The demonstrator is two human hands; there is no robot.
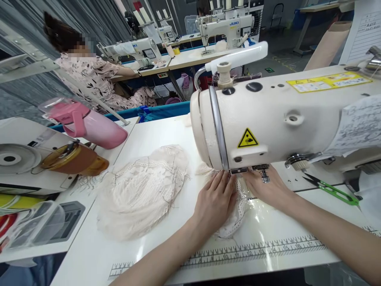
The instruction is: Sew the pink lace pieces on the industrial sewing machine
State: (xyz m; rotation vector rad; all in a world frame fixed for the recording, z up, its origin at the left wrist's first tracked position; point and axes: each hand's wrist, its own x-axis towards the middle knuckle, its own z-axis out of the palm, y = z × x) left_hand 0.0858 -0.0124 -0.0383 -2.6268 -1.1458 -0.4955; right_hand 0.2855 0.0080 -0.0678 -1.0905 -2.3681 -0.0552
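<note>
A strip of pale lace fabric (pixel 240 202) lies under the head of the white sewing machine (pixel 268 119). My left hand (pixel 216 198) rests palm down on this lace, its fingers close together and pressing it beside the needle area. My right hand (pixel 266 186) is to the right of the needle area, with its fingertips hidden behind the machine's parts, so what they touch cannot be seen. A heap of cream lace fabric (pixel 143 190) with loose threads lies on the table to the left of my left hand.
Green-handled scissors (pixel 336 192) lie right of my right hand. A ruler strip (pixel 220 258) runs along the front of the white table (pixel 157 135). At the left are a pink bottle (pixel 92 125), a brown cup (pixel 76 159) and a plastic box. A person (pixel 89 75) sits beyond.
</note>
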